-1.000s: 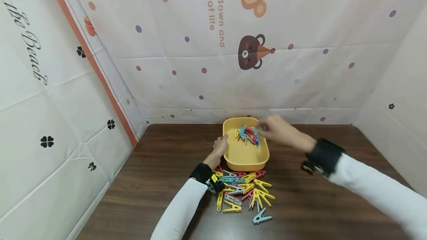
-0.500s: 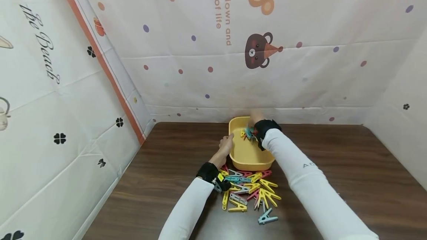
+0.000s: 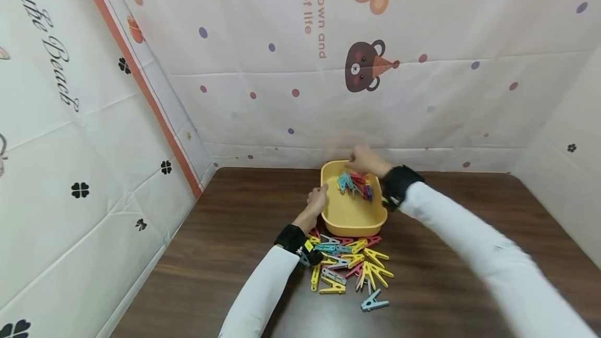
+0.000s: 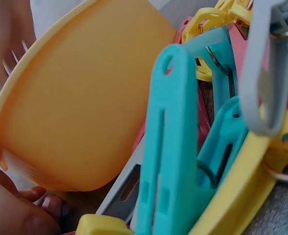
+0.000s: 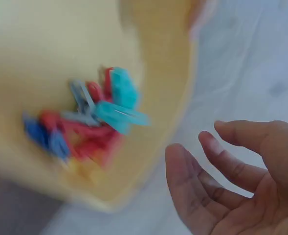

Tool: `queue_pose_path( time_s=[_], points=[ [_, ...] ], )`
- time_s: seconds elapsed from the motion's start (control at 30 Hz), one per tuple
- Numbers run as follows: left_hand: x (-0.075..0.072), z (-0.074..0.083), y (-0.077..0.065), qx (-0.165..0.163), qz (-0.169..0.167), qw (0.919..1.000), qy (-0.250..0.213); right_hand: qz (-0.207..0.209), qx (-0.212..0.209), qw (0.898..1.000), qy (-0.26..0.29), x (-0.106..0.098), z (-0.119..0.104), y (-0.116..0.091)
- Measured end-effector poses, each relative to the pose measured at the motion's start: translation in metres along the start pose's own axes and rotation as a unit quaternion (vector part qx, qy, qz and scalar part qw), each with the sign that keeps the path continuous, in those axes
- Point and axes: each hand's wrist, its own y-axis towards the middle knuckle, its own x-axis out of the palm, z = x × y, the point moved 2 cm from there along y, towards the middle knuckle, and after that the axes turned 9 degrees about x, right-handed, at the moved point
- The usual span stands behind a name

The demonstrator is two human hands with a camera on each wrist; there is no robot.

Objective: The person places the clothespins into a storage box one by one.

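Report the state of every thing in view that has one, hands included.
Yellow basin: gripped at its left side, partly filled.
Contained clothespins: heaped toward the basin's far end.
Outside clothespins: loosely piled on the brown table.
Left hand: gripping the basin.
Right hand: empty, fingers slightly bent.
Black wristbands: strapped on.
White backdrop: creased.

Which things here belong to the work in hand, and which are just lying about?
Apparently in use: yellow bin; clips inside it; clips outside it; left hand gripping it; right hand nearby.
Just around: printed wall sheet; dark tabletop; black wristbands.
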Motion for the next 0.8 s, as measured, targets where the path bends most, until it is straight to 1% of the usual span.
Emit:
queue_pose_path(
  time_s=[0.03, 0.1, 0.17, 0.2, 0.27, 0.33, 0.4, 0.5, 0.57, 0.67, 0.73, 0.8],
  points=[
    [0.0, 0.0, 0.0, -0.001, 0.001, 1.0, 0.0, 0.009, -0.015, 1.0, -0.018, -0.005, 0.0, -0.011],
    [0.0, -0.001, -0.001, -0.006, 0.004, 1.0, 0.001, 0.032, -0.032, 0.997, -0.069, -0.013, -0.005, -0.046],
    [0.0, -0.001, -0.001, -0.01, 0.004, 0.9999, 0.003, 0.052, -0.043, 0.991, -0.116, -0.012, -0.004, -0.079],
    [0.0, -0.001, 0.0, -0.01, 0.004, 0.9999, 0.004, 0.052, -0.042, 0.989, -0.133, -0.009, -0.002, -0.096],
    [0.0, 0.0, 0.001, -0.007, 0.0, 1.0, 0.004, 0.042, -0.049, 0.986, -0.151, 0.003, 0.005, -0.125],
    [0.0, 0.0, 0.001, -0.003, -0.007, 1.0, 0.003, 0.027, -0.073, 0.984, -0.158, 0.022, 0.014, -0.149],
    [-0.001, 0.0, 0.001, -0.001, -0.011, 0.9999, 0.002, 0.005, -0.1, 0.982, -0.163, 0.043, 0.024, -0.167],
    [-0.002, -0.001, 0.0, -0.003, -0.012, 0.9999, -0.003, -0.006, -0.14, 0.973, -0.183, 0.069, 0.037, -0.184],
    [-0.002, -0.002, 0.0, -0.004, -0.012, 0.9999, -0.004, -0.001, -0.151, 0.97, -0.191, 0.079, 0.043, -0.189],
    [-0.002, -0.002, -0.001, -0.001, -0.013, 0.9999, -0.005, 0.011, -0.153, 0.969, -0.193, 0.085, 0.047, -0.191],
    [-0.001, -0.001, -0.001, 0.001, -0.014, 0.9999, -0.004, 0.012, -0.153, 0.971, -0.185, 0.086, 0.046, -0.191],
    [-0.001, 0.0, -0.001, 0.002, -0.012, 0.9999, -0.004, 0.017, -0.161, 0.971, -0.178, 0.087, 0.044, -0.191]
  ],
)
